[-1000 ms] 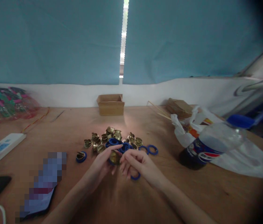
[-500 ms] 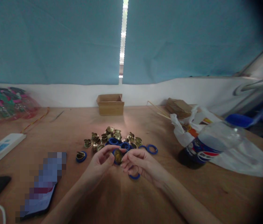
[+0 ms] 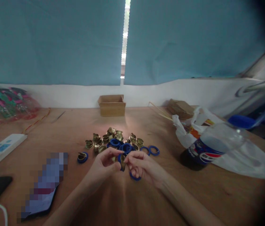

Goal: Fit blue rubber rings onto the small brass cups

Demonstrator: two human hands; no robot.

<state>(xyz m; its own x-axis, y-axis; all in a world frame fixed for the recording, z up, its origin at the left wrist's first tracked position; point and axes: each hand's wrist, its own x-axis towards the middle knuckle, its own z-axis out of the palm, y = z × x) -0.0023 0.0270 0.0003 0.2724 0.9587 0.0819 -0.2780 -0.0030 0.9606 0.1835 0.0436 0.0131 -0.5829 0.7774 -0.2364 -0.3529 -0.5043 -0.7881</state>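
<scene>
My left hand (image 3: 104, 166) pinches a round brass fitting with a blue ring (image 3: 122, 162) around it, turned nearly edge-on. Against its right side, my right hand (image 3: 145, 165) has its fingertips pinched together; a thin pale sliver shows there, too small to name. Partly behind the right fingers, a loose blue ring (image 3: 135, 178) lies on the table. Just beyond both hands is a pile of brass fittings (image 3: 112, 133), with several blue rings (image 3: 125, 148) at its near side. Another brass fitting in a blue ring (image 3: 82, 157) sits apart on the left.
An open cardboard box (image 3: 112, 109) stands at the back. To the right are a cola bottle (image 3: 203, 153) on its side, a white plastic bag (image 3: 247, 163) and a brown package (image 3: 180, 109). On the left lie a phone (image 3: 44, 191), a white power strip (image 3: 4, 146) and bagged tools (image 3: 7, 105).
The brass fitting with its blue ring has turned from facing me to nearly edge-on and shifted slightly right. The right fingertips have closed in against it.
</scene>
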